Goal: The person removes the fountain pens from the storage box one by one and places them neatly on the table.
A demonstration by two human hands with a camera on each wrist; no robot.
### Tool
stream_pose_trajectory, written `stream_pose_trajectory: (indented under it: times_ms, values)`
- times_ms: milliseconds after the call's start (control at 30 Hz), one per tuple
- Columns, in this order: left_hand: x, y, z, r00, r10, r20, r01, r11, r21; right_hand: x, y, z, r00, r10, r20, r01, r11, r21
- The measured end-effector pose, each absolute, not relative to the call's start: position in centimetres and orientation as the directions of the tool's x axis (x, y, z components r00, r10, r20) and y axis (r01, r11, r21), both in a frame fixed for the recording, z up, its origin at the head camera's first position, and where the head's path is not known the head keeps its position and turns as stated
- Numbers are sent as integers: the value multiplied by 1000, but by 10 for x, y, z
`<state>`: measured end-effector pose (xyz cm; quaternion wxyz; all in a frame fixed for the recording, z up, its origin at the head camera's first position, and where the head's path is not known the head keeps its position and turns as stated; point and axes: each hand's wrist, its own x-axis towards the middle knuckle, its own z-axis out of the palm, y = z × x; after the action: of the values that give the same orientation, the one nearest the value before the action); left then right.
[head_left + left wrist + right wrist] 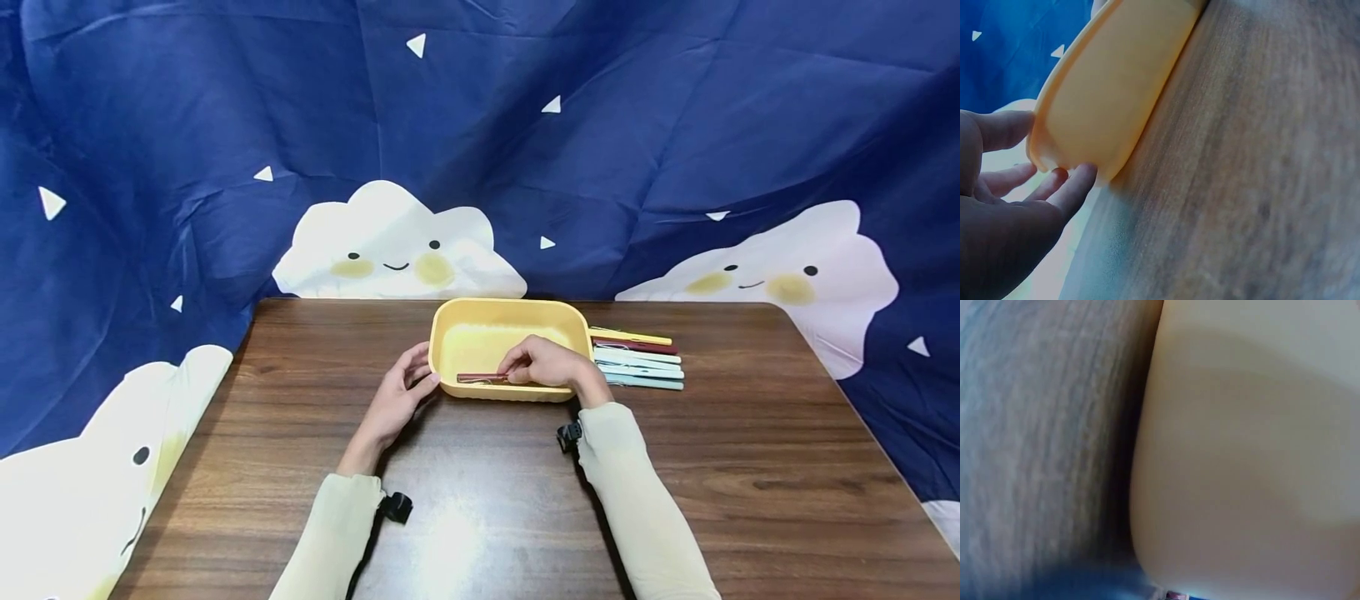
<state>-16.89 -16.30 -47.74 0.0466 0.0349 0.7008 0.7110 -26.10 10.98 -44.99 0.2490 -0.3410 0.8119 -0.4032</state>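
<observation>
A yellow rectangular basin [510, 310] stands at the back of the table. Inside it, along the near wall, lies a dark red pen [478, 378] with a silvery clip. My right hand [551, 362] reaches over the near rim and pinches the pen's right end between thumb and fingers. Against the basin's left end rests my left hand [397, 396], its fingers loosely extended. In the left wrist view the fingertips of that left hand [1016, 194] touch the outer wall and rim. Only the basin wall [1235, 456] and tabletop fill most of the right wrist view; the hand is out of sight there.
Just right of the basin several pens lie side by side: a yellow pen [637, 337], a dark red pen [652, 347], white and pale blue ones, and a teal pen [652, 383]. The brown wooden table [750, 467] meets a blue cloud-patterned curtain [480, 142] behind.
</observation>
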Motion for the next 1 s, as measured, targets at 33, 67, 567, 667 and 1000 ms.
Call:
stream_pose_trajectory:
  times_ms: [33,67,567,667,1000]
  values:
    - [-169,-163,-477,-993,114,-15,-17,-13,1000,-261,110,-449,-650,-750,-122,-360,445,-820]
    - [-169,-163,-477,-993,113,-15,-17,-12,1000,-260,111,-449,-657,-745,-115,-365,448,-817]
    - [-167,-162,-475,-994,108,-27,-27,2,1000,-256,124,-435,-718,-694,-59,-426,505,-750]
    - [-167,-162,-475,-994,110,-28,-28,0,1000,-255,127,-429,-717,-697,-38,-448,500,-741]
    - [-168,-162,-475,-993,111,-28,-28,6,1000,-250,142,-419,-738,-675,-3,-462,509,-726]
